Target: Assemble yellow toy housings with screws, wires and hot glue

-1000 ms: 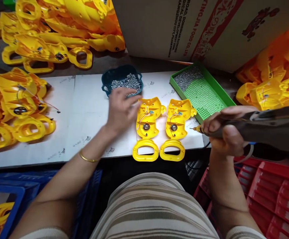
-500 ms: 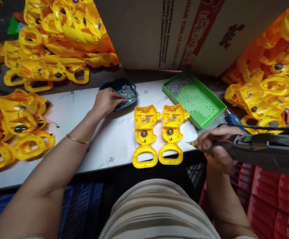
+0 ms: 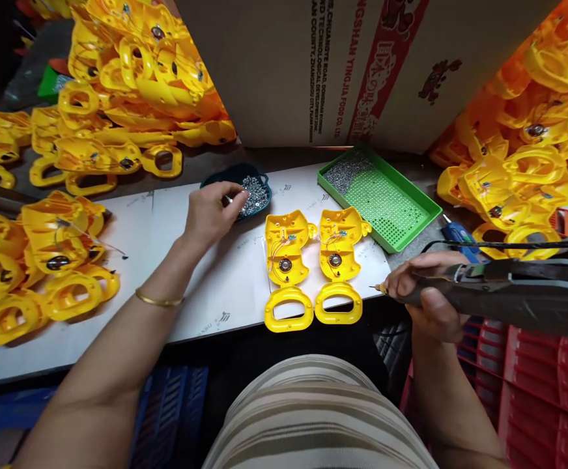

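Two yellow plastic toy halves (image 3: 286, 244) (image 3: 339, 241) lie side by side, insides up, on the white table sheet (image 3: 225, 273), their ring handles over the front edge. My left hand (image 3: 210, 212) reaches to a dark teal bowl (image 3: 247, 189) of small metal screws, fingertips pinched together at the bowl's near rim; what they hold is too small to see. My right hand (image 3: 423, 293) grips a dark electric screwdriver (image 3: 509, 286), its tip pointing left just off the right toy half's handle.
A green tray (image 3: 386, 198) with more screws sits right of the toy halves. Piles of yellow toy shells lie at the left (image 3: 44, 260), back left (image 3: 132, 98) and right (image 3: 533, 150). A cardboard box (image 3: 362, 65) stands behind. Red crates (image 3: 533, 391) are below right.
My left hand went from above the left toy half to the screw bowl and now pinches at its near rim. The right hand with the screwdriver has sunk slightly.
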`<state>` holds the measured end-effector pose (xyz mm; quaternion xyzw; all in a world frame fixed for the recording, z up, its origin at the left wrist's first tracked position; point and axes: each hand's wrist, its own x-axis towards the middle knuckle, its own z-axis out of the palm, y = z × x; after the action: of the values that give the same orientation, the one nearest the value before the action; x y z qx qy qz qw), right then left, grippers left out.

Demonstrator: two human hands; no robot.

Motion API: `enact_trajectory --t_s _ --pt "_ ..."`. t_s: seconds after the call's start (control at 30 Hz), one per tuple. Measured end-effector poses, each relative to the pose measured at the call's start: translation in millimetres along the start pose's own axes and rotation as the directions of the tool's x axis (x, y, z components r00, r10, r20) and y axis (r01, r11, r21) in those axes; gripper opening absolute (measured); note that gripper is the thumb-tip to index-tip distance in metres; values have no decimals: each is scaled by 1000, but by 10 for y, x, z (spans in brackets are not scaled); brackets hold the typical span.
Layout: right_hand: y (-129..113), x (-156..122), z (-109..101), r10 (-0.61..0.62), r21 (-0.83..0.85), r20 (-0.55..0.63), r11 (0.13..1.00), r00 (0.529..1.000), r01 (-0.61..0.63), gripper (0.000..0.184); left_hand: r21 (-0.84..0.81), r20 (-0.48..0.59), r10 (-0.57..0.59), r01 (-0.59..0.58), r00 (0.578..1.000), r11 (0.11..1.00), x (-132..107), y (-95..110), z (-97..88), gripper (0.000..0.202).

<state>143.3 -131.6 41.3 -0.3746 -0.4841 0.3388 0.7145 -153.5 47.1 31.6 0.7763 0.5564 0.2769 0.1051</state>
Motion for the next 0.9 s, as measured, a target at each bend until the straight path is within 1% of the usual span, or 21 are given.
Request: enact_trajectory --t_s 0.03,0.07,0.13,0.17,0.2,0.23,0.3,0.37,0.4,0.43,0.5,0.57,0.7,0.8,0.9 --pt "-5 17 12 -7 4 -10 1000 1000 7 25 -60 -27 67 -69 997 996 -159 152 7 20" --pt "-13 37 33 -12 12 -20 1000 1000 12 25 -139 -30 134 -137 990 981 -339 317 33 19" --pt "-42 86 97 -24 40 -45 999 999 26 24 -250 -1 291 -282 957 926 -715 647 133 17" --pt "-62 112 134 -28 55 -49 998 998 31 24 -283 6 366 -350 931 893 -887 791 200 16" --pt "-83 137 170 -40 69 -46 997 998 43 23 -308 11 402 -379 916 873 -1036 912 269 15" --pt "-105 160 200 -55 83 -22 995 998 57 23 -331 20 409 -380 912 864 -1155 1006 336 14" --pt "-145 192 235 -82 118 84 990 993 71 24 -356 36 396 -358 918 863 -1300 1115 446 14" --pt "-180 197 242 -81 153 251 987 965 43 27 -369 51 376 -332 925 868 -1347 1145 510 15" --pt "-195 189 242 -64 159 306 987 950 15 28 -372 57 373 -326 926 869 -1348 1146 526 16" --pt "-208 173 245 -32 155 325 988 945 -20 29 -377 62 371 -322 927 868 -1342 1143 532 17" --pt "-224 131 266 38 139 279 987 960 -80 28 -389 72 371 -316 926 865 -1327 1137 526 17" --pt "-221 90 305 80 125 207 986 975 -107 26 -397 76 368 -310 927 864 -1321 1138 514 17" --pt "-175 49 404 37 136 156 989 987 -59 27 -414 103 343 -274 934 868 -1339 1140 513 18" --pt "-143 31 462 47 116 104 991 993 -59 28 -437 135 317 -231 939 869 -1358 1134 530 18" --pt "-74 -12 429 67 90 91 993 994 -75 29 -443 154 308 -213 939 871 -1374 1123 549 17"
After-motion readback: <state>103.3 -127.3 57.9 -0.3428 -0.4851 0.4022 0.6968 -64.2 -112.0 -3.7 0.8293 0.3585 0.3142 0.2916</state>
